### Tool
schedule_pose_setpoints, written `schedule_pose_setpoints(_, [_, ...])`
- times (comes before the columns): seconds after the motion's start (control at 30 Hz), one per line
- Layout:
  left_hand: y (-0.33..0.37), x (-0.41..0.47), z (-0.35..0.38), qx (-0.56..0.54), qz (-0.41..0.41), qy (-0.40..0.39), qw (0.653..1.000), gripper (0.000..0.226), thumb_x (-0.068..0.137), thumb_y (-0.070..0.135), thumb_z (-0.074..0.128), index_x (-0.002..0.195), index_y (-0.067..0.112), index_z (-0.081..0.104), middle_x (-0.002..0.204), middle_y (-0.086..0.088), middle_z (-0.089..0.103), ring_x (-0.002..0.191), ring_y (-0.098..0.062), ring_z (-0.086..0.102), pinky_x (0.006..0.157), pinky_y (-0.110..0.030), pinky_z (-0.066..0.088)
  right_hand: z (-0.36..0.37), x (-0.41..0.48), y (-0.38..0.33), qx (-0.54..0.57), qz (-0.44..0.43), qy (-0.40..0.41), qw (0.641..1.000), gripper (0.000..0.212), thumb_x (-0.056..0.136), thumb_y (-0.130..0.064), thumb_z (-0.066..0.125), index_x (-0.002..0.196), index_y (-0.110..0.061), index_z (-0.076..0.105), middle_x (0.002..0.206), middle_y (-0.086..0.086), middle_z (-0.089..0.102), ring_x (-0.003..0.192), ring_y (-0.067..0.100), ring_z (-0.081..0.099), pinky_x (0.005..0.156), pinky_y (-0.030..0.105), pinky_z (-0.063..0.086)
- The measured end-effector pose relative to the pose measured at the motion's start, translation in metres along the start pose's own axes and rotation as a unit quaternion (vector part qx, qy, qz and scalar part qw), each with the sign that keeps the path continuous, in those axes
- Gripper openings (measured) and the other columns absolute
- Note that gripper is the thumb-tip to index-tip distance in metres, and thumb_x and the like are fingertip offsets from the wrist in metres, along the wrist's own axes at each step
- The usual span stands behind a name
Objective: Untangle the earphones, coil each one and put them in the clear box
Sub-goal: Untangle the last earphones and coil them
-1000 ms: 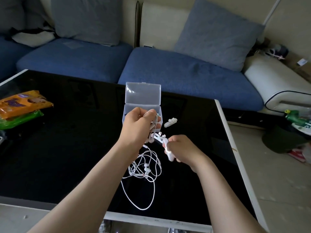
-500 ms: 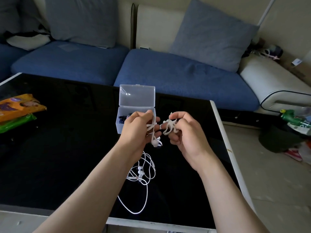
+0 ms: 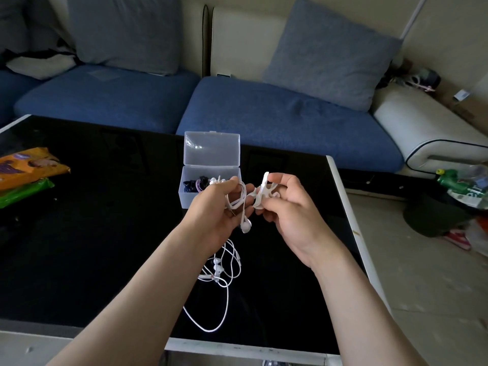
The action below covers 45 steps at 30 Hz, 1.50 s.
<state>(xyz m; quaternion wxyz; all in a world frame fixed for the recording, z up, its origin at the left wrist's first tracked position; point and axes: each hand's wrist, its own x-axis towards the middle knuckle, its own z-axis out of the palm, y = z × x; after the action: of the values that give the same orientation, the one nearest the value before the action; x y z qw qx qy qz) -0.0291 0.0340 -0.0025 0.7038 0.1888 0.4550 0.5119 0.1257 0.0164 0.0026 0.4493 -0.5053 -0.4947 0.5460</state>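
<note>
My left hand (image 3: pixel 216 207) grips a coiled white earphone (image 3: pixel 241 204) above the black table; its earbuds hang below the fingers. My right hand (image 3: pixel 285 207) pinches a white clip-like cord holder (image 3: pixel 261 194) right beside the coil. Under my left wrist a second white earphone (image 3: pixel 224 270) lies in a loose tangle on the table, one loop trailing toward the near edge. The clear box (image 3: pixel 211 186) stands open just behind my hands, lid up, with dark and purple cords inside.
The black glass table (image 3: pixel 92 247) has a white rim. Orange and green snack packets (image 3: pixel 23 175) lie at its left edge. A blue sofa with grey cushions (image 3: pixel 330 51) runs behind. Clutter sits on the floor at the right (image 3: pixel 462 186).
My right hand rose from low on the table with the white holder and came up beside the coil in my left hand. The view shifted slightly.
</note>
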Motion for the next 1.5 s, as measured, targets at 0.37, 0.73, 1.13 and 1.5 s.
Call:
schedule_pose_setpoints(0.37, [0.005,-0.006,0.002,0.082,0.071,0.0,0.994,0.014,0.106,0.019,0.06,0.096,0.008,0.06,0.102,-0.012,0.081,0.07,-0.016,0.073,0.069,-0.034,0.058,0.002,0.0,0.003,-0.119,-0.018,0.001,0.993,0.046,0.104,-0.008,0.062,0.142,-0.028,0.044,0.12,-0.005,0.071,0.102,0.004,0.071,0.095,0.029,0.057])
schedule_pose_setpoints(0.73, [0.006,-0.005,-0.005,0.121,0.073,0.004,0.99,0.015,0.105,0.02,0.061,0.109,0.006,0.066,0.103,-0.008,0.081,0.083,-0.019,0.073,0.067,-0.029,0.055,0.003,-0.001,-0.004,-0.184,-0.073,0.003,0.98,0.041,0.1,0.0,0.061,0.122,-0.032,0.075,0.104,-0.012,0.08,0.09,0.005,0.076,0.081,0.021,0.058])
schedule_pose_setpoints(1.13, [0.006,-0.001,-0.006,0.105,0.072,-0.003,0.992,0.013,0.106,0.018,0.059,0.098,0.007,0.061,0.105,-0.009,0.081,0.099,-0.031,0.077,0.076,-0.035,0.058,0.005,-0.002,-0.002,-0.242,-0.162,0.091,0.952,0.03,0.084,-0.016,0.085,0.109,-0.031,0.078,0.091,-0.011,0.079,0.083,0.007,0.076,0.078,0.034,0.064])
schedule_pose_setpoints(1.5, [-0.004,-0.007,0.004,0.147,0.131,-0.026,0.98,0.027,0.105,0.029,0.064,0.1,0.003,0.064,0.097,-0.025,0.073,0.09,-0.04,0.068,0.083,-0.055,0.054,0.025,-0.001,0.008,-0.318,-0.284,0.182,0.886,0.017,0.084,-0.02,0.086,0.101,-0.021,0.083,0.09,-0.001,0.063,0.075,0.006,0.064,0.068,0.013,0.048])
